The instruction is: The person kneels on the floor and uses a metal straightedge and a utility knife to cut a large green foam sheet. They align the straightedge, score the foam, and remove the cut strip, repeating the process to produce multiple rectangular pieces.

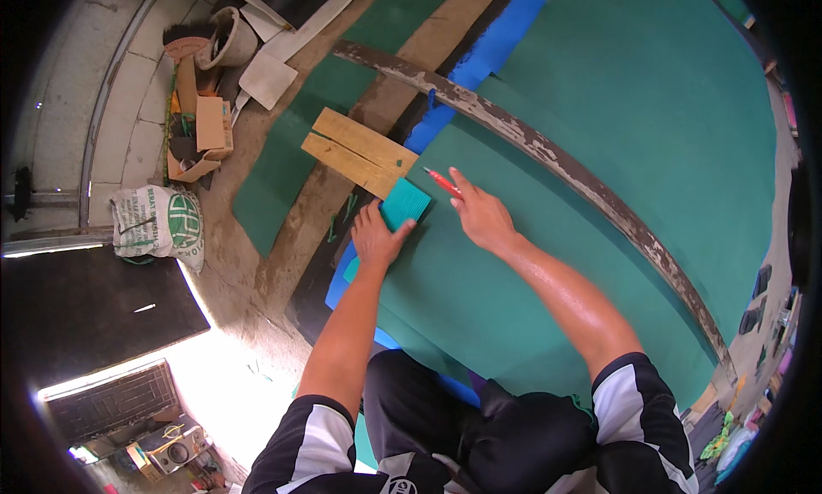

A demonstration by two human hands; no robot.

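Observation:
My left hand (377, 237) grips a small teal ribbed piece (405, 205) by its lower edge, thumb on one side and fingers on the other. The piece lies at the border of a large green sheet (522, 280), against two yellowish wooden boards (360, 149). In my right hand (484, 217) is a slim red cutter knife (443, 183), its thin dark tip pointing up and left, just right of the teal piece. The tip looks apart from the piece; whether it touches the sheet I cannot tell.
A long worn wooden bar (548, 147) lies curved across the green sheet. Blue material (505, 53) shows along the sheet's left side, with green scraps (334, 229) nearby. Further left are a printed sack (158, 227), a cardboard box (212, 124) and a tipped bucket (229, 40).

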